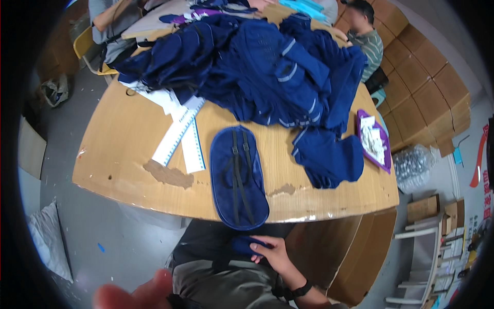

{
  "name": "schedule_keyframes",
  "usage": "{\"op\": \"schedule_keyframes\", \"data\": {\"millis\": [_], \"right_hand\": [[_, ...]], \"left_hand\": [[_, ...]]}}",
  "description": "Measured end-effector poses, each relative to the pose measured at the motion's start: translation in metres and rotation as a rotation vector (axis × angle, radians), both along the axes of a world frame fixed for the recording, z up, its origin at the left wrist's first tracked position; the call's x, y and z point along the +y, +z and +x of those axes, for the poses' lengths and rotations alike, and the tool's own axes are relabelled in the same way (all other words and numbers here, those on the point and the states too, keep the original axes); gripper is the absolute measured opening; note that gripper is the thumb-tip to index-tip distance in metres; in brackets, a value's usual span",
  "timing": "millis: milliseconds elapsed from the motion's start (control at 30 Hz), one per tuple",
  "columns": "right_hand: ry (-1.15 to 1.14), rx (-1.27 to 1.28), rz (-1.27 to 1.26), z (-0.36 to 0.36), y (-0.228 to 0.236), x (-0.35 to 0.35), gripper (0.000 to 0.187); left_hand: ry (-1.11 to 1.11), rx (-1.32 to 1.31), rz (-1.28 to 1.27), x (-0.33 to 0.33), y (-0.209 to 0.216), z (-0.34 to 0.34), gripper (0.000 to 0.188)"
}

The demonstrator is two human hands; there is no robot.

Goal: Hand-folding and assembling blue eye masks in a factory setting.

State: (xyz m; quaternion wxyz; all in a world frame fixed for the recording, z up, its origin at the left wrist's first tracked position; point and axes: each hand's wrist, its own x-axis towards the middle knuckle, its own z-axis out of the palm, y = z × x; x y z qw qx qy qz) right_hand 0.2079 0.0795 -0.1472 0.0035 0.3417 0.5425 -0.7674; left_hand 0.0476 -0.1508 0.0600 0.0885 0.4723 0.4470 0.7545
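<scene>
Low over my lap, my right hand (pixel 277 255) grips a small dark-blue fabric piece (pixel 246 246), its thumb lying on top. My left hand (pixel 135 294) is raised close at the lower left, blurred and cut off by the picture's edge; whether it holds anything does not show. In front of me a flat, oval navy bag (pixel 221 177) with two black buckled straps lies on the wooden table (pixel 123 139), its near end reaching past the table's edge.
A large heap of navy fabric goods (pixel 262 67) covers the far table. White rulers (pixel 180 129) lie left of the bag. At right sit a folded navy cloth (pixel 332 159) and a purple tray (pixel 388 166) of white tags. Two people sit beyond; cartons (pixel 422 98) line the right.
</scene>
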Motion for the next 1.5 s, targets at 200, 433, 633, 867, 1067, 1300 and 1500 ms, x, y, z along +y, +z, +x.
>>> {"op": "schedule_keyframes", "data": {"millis": [200, 433, 633, 867, 1067, 1300, 1500], "right_hand": [[-0.021, 0.049, 0.016, 0.006, 0.003, 0.002, 0.031], [-0.030, 0.038, -0.005, 0.011, 0.002, 0.001, 0.032], [-0.030, 0.028, -0.066, 0.000, 0.000, -0.001, 0.034], [0.026, 0.009, -0.126, -0.005, -0.009, -0.007, 0.036], [0.066, 0.019, -0.131, -0.008, -0.006, -0.007, 0.037], [-0.031, -0.035, -0.183, -0.004, -0.008, -0.011, 0.033], [-0.058, -0.067, -0.091, -0.003, -0.004, -0.009, 0.021]], "left_hand": [[-0.116, -0.086, -0.044, -0.002, -0.014, 0.005, 0.060], [-0.153, -0.152, -0.048, -0.001, -0.024, 0.012, 0.061], [-0.131, -0.258, -0.037, -0.008, -0.033, 0.030, 0.062], [-0.135, -0.320, 0.011, -0.008, -0.044, 0.032, 0.063], [-0.139, -0.288, 0.029, -0.006, -0.046, 0.025, 0.064], [-0.121, -0.171, 0.040, -0.006, -0.050, 0.002, 0.066], [-0.056, -0.120, 0.015, -0.018, -0.058, -0.008, 0.067]]}}
